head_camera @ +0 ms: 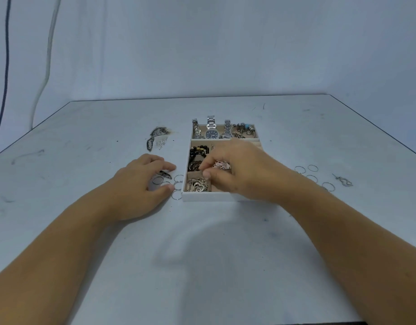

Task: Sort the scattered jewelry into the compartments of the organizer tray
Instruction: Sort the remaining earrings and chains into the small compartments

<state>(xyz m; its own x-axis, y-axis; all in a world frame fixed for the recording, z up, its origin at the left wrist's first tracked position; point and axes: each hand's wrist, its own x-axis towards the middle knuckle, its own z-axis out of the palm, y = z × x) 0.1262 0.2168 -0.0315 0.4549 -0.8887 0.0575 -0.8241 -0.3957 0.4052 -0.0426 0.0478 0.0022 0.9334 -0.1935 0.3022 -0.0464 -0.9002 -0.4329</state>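
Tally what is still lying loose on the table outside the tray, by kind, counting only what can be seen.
Thin wire rings left of the organizer tray: 4
Thin wire rings right of it: 5
Dark patterned pieces, far left: 2
Dark clip under the left hand: 1
Silver charm, far right: 1
Total: 13; the hands may hide more.

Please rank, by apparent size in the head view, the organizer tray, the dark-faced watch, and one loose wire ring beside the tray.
1. organizer tray, clearly largest.
2. dark-faced watch, smaller, though it lies farther away.
3. wire ring, smallest despite lying nearer the camera.
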